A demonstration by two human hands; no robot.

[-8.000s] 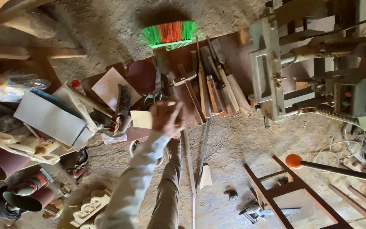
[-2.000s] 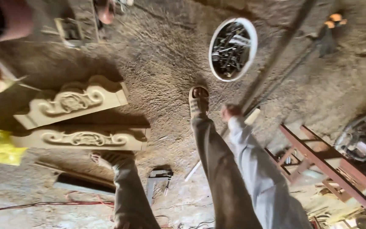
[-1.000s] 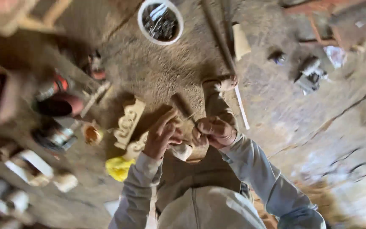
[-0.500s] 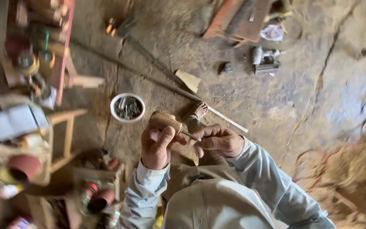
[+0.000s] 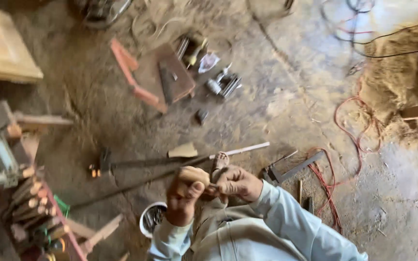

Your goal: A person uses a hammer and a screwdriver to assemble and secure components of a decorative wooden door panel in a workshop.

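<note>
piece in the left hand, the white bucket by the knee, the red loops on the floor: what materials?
Piece in the left hand: probably bare wood, pale tan and matte; blur hides any grain. White bucket: likely plastic, with a smooth, thin white rim; contents dark and unclear. Red loops: seemingly insulated cable, a thin flexible red line curling over the dusty floor.

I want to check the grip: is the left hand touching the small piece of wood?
Touching. The head view shows the left hand wrapped around the small piece of wood, fingers and thumb pressed on it, no gap.
</note>
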